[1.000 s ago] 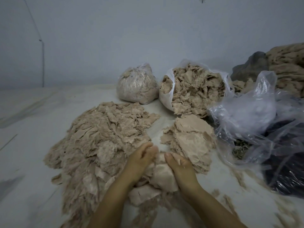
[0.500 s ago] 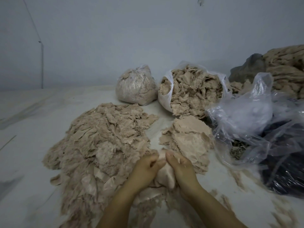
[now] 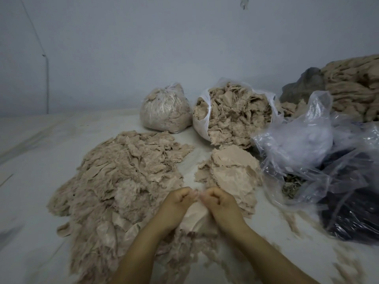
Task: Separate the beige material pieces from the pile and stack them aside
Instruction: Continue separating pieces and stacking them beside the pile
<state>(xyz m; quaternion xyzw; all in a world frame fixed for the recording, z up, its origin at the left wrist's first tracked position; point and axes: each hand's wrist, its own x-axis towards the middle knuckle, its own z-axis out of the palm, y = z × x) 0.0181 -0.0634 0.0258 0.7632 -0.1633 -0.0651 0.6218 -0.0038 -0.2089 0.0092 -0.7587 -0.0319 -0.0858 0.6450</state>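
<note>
Nearest, the left hand [image 3: 178, 203] and right hand [image 3: 220, 201] meet knuckle to knuckle, fingers curled and pinching the top edge of one beige piece [image 3: 195, 217] hanging between them. Left lies the loose pile [image 3: 114, 181], right the small stack [image 3: 229, 177]. Beyond stand a tied bag [image 3: 166, 109] and an open bag of scraps [image 3: 233, 113].

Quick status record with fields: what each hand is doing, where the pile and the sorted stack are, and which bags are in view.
left hand: pinches the top edge of the beige piece
right hand: pinches the same edge, beside the left hand
loose pile: on the white surface, left of the hands
sorted stack: right of the pile, just behind the right hand
tied bag: far side, shut, full
open bag: right of the tied bag, full of beige scraps
clear plastic: far right, crumpled
</note>
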